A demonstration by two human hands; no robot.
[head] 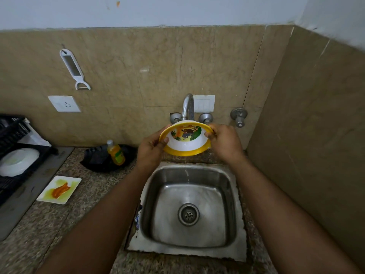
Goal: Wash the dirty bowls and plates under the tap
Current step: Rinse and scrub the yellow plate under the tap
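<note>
Left hand (151,148) and right hand (224,140) are curled on opposite rims of a yellow-rimmed cartoon bowl (185,142), held tilted at frame centre beneath the tap (187,104), above the steel sink (156,204). A sauce-smeared square plate (59,189) is seen on the bench (65,224), lower left.

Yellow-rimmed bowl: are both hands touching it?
Touching. The head view shows the left hand and right hand gripping opposite edges of the yellow-rimmed bowl.

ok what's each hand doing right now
Left hand: holding the bowl by its rim.
Right hand: holding the bowl's other side.
</note>
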